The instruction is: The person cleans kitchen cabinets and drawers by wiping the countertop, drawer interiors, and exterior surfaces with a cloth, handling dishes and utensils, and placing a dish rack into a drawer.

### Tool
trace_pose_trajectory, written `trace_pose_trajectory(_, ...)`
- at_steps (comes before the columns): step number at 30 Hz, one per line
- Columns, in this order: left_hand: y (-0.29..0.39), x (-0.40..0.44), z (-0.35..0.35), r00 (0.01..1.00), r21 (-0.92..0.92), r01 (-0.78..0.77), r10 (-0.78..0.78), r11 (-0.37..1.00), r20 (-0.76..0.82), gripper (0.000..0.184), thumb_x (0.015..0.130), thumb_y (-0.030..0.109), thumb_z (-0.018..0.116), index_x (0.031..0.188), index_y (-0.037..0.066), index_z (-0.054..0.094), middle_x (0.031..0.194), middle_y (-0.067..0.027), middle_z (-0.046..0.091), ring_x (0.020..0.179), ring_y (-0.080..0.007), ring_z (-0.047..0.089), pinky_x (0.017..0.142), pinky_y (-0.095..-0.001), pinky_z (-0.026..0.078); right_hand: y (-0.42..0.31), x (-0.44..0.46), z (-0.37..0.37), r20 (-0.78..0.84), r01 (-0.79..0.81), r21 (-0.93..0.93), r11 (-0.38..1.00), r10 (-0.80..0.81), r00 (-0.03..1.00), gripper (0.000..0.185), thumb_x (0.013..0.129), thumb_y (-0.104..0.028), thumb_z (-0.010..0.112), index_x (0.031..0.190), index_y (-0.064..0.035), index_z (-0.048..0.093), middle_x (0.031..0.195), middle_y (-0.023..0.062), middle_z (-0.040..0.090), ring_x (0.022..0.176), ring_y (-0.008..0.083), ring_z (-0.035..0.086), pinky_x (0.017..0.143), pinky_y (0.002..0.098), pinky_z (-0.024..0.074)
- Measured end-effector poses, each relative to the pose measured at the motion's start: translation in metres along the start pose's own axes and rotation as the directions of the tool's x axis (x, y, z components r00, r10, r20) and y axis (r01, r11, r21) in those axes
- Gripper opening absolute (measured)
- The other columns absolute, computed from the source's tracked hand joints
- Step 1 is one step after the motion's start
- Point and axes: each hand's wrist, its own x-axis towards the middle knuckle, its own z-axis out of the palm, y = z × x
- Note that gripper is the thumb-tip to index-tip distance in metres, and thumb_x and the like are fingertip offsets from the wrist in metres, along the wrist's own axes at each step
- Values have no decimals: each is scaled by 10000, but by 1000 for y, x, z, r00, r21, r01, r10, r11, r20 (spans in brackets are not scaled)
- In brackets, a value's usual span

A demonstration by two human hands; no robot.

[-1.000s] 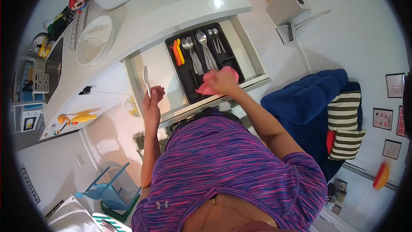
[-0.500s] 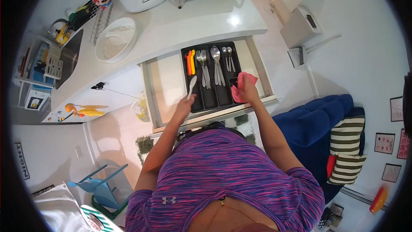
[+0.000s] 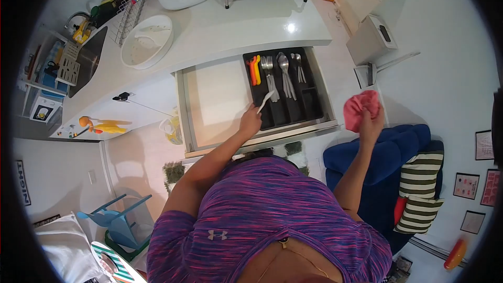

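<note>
Rightward has slid the cutlery tray (image 3: 263, 119) in the drawer (image 3: 212, 99); the left hand (image 3: 250, 121) pinches a white spoon (image 3: 266, 99), diagonal, tip forward-right; the right hand (image 3: 371, 126) clutches a pink cloth (image 3: 360, 110).

I hold a thin white spoon (image 3: 266, 100), tilted above the black tray (image 3: 312, 103), which lies flat in the open drawer (image 3: 215, 99). My soft pink cloth (image 3: 361, 111) is all bunched up, held out past the drawer's right side.

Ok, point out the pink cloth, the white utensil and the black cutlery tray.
Pink cloth (image 3: 359, 111), head view: middle of the bunched fabric.
White utensil (image 3: 265, 100), head view: midway along it.
Black cutlery tray (image 3: 313, 106), head view: bare right front compartment.
</note>
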Motion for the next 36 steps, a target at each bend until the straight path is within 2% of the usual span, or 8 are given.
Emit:
trace_pose_trajectory(6,7,12,26,995,123,-64,73,990,-69,365,720,23,480,1080,-37,501,1243,-294,351,877,-412,550,767,-440,463,-2,-16,-21,-99,-64,90,994,72,993,350,748,-55,565,1080,35,499,1001,118,559,910,168,523,815,268,400)
trace_pose_trajectory(18,-9,-15,22,992,157,-129,128,979,19,220,672,-14,508,886,-60,483,1171,-352,354,760,-463,553,683,-486,477,0,-17,8,38,-23,13,1000,22,999,356,750,-61,576,1087,28,502,983,120,569,892,156,527,799,263,411)
trace_pose_trajectory(29,-15,-15,7,985,67,-170,167,983,53,291,788,77,482,1066,-4,508,1159,-271,409,931,-417,505,781,-466,433,-24,-18,40,267,-73,209,975,14,963,339,750,-56,562,1074,32,512,956,91,559,850,135,512,781,247,405)
trace_pose_trajectory(31,-27,-14,9,908,157,-307,339,938,-246,251,850,162,452,1037,10,519,1028,-220,522,828,-331,580,720,-397,474,-17,-18,35,323,-118,230,966,39,946,324,759,-70,556,1063,34,518,952,85,559,839,128,511,772,243,406)
trace_pose_trajectory(32,-17,-19,-6,911,156,-305,336,939,-239,251,850,162,452,1037,10,519,1028,-220,522,828,-331,580,720,-397,474,-18,-19,32,398,-215,365,906,56,916,299,772,-91,548,1044,34,525,943,76,559,836,123,511,767,241,407)
trace_pose_trajectory(34,10,-30,-38,990,-507,143,-127,850,66,279,892,248,408,994,15,525,805,-131,576,651,-199,585,627,-303,480,-24,-26,33,470,-318,480,817,66,880,279,785,-111,539,1024,34,532,935,67,559,833,118,511,763,240,409)
trace_pose_trajectory(35,17,-34,-48,990,-568,141,-132,811,56,304,908,299,385,943,35,532,634,-26,504,521,-86,468,501,-229,410,-35,-33,44,444,-368,495,787,135,886,263,796,-128,530,1008,29,536,924,60,558,836,120,513,768,242,409)
trace_pose_trajectory(36,17,-35,-51,991,-566,133,-130,814,46,304,908,299,385,943,35,532,634,-26,504,521,-86,468,501,-229,410,-45,-36,54,420,-410,517,751,195,887,251,807,-144,521,991,25,541,914,53,557,839,122,514,773,243,410)
